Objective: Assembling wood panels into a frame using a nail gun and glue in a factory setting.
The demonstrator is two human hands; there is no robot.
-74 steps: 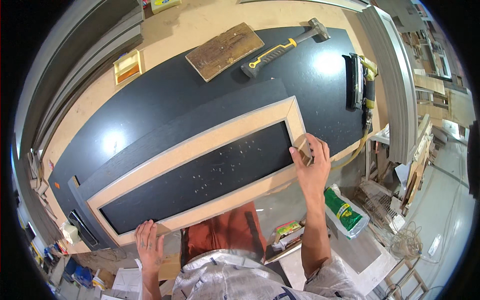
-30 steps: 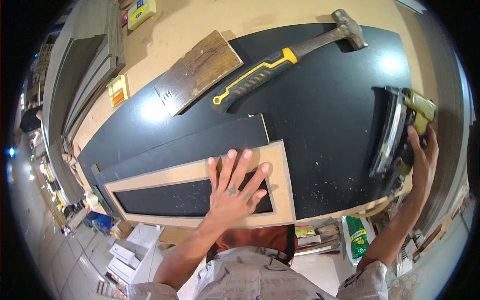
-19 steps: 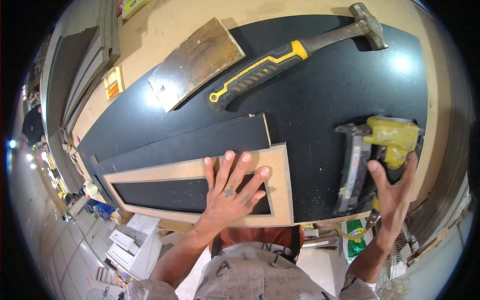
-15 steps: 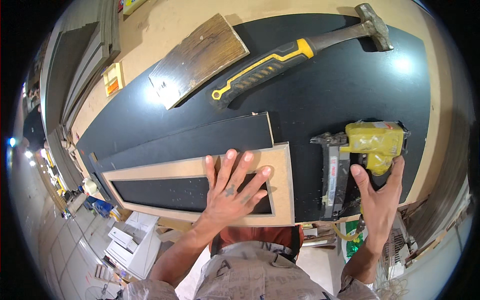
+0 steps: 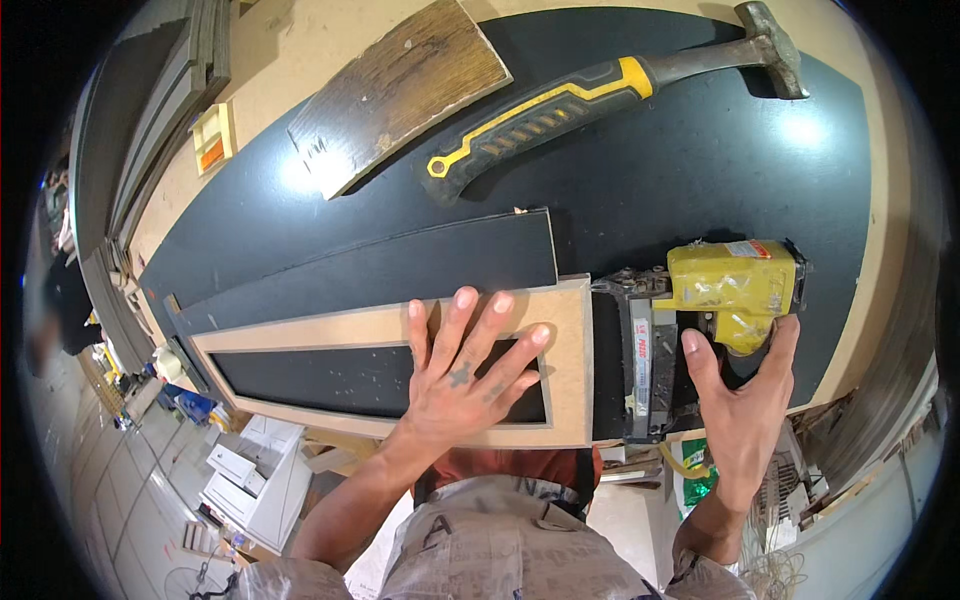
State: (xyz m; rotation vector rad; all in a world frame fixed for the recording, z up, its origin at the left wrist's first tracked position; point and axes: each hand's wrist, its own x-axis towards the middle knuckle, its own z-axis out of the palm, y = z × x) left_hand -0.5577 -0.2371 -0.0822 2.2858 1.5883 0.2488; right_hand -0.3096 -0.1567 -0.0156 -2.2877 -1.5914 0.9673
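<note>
A black board lies on a tan workbench above tiled floor; a cream box holds an orange piece. Left hand, fingers apart, rests on a frame; right hand clamps a yellow nail gun.

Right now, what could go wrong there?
The nailer looks aimed at the frame, and the left hand lies spread on that wood, so a stray nail might hurt it. The frame could also slide if the nailer bumps it, since of the two hands only the left one rests there.
</note>
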